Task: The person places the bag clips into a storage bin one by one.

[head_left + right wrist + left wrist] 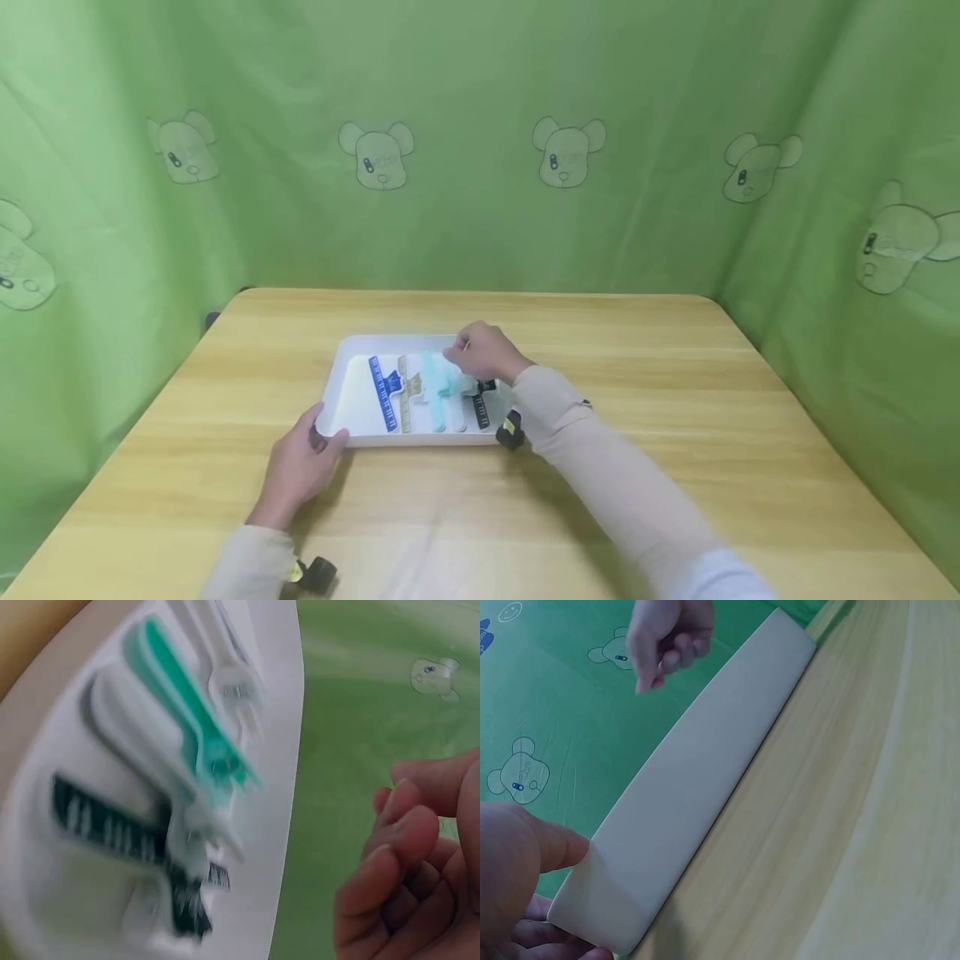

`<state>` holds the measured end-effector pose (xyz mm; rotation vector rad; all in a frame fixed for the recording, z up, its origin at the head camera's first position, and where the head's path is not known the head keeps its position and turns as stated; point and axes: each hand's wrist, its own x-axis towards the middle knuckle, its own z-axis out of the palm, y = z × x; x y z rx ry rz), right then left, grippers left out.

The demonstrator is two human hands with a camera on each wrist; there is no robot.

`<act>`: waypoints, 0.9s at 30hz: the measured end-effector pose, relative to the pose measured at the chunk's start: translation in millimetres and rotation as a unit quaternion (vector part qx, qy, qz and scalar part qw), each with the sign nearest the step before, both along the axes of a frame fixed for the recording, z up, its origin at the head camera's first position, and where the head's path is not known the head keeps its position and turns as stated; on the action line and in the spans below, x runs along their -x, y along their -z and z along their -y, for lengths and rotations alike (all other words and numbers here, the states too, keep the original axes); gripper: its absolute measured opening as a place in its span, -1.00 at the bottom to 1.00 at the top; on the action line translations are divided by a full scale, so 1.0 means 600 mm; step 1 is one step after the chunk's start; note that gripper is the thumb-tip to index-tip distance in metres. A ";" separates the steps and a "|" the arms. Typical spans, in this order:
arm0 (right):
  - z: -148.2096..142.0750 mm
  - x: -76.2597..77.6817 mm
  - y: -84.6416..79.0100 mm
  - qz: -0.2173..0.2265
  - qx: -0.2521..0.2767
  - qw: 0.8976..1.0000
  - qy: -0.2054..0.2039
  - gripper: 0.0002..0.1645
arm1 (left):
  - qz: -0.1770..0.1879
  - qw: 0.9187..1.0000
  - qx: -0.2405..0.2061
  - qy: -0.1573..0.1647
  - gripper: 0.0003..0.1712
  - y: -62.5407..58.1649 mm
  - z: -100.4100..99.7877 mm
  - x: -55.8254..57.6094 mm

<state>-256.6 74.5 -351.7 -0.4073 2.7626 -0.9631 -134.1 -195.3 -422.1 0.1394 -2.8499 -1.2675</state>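
A white rectangular tray (348,404) lies on the table with several long-jawed clips in a row. From left to right they are a blue clip (382,393), a beige clip (406,400), a mint-green clip (435,400), a white clip (455,414) and a black clip (481,410). My left hand (300,467) grips the tray's near left corner, thumb at the rim in the left wrist view and fingers below. Above the tray's far right part hovers my right hand (487,350), fingers curled, thumb against the index finger. Nothing shows between those fingers in the right wrist view.
The wooden table (637,350) extends around the tray on all sides. A green curtain (480,233) with bear-head drawings hangs behind the table and along both sides. Small black devices (511,431) sit at both wrists.
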 end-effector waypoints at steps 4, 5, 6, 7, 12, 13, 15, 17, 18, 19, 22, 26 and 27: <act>-0.033 -0.009 0.001 -0.036 0.009 0.999 0.019 -0.67 | -0.003 1.000 0.005 0.003 -0.19 -0.001 0.006 -0.003; -0.041 -0.011 0.002 -0.046 0.013 0.999 0.024 -0.67 | -0.002 1.000 0.009 0.002 -0.19 -0.002 0.009 -0.004; -0.050 -0.014 0.002 -0.055 0.017 0.998 0.029 -0.68 | -0.001 1.000 0.012 0.000 -0.19 -0.003 0.012 -0.005; -0.058 -0.017 0.003 -0.063 0.021 0.997 0.034 -0.68 | 0.000 1.000 0.016 -0.002 -0.19 -0.005 0.015 -0.006; -0.100 -0.039 0.002 -0.112 0.024 0.992 0.054 -0.71 | -0.002 1.000 0.029 -0.011 -0.19 -0.015 0.030 -0.007; -0.108 -0.044 0.003 -0.120 0.023 0.991 0.059 -0.71 | -0.005 1.000 0.029 -0.012 -0.19 -0.017 0.032 -0.007; -0.123 -0.055 0.004 -0.132 0.021 0.989 0.068 -0.71 | -0.013 0.999 0.026 -0.013 -0.21 -0.021 0.036 -0.007; -0.139 -0.066 0.006 -0.141 0.020 0.987 0.077 -0.70 | -0.024 0.999 0.027 -0.013 -0.25 -0.025 0.040 -0.007; -0.147 -0.071 0.007 -0.149 0.018 0.985 0.080 -0.70 | -0.031 0.999 0.031 -0.013 -0.28 -0.026 0.041 -0.007; -0.156 -0.076 0.009 -0.156 0.017 0.984 0.083 -0.70 | -0.041 0.998 0.036 -0.012 -0.31 -0.028 0.043 -0.006; -0.185 -0.093 0.015 -0.180 0.013 0.979 0.095 -0.69 | -0.077 0.995 0.060 -0.007 -0.44 -0.032 0.048 -0.004; -0.226 -0.116 0.023 -0.198 0.004 0.973 0.118 -0.68 | -0.131 0.986 0.102 0.011 -0.63 -0.038 0.053 0.000; -0.235 -0.122 0.024 -0.201 0.001 0.972 0.126 -0.68 | -0.141 0.983 0.113 0.017 -0.67 -0.040 0.054 0.001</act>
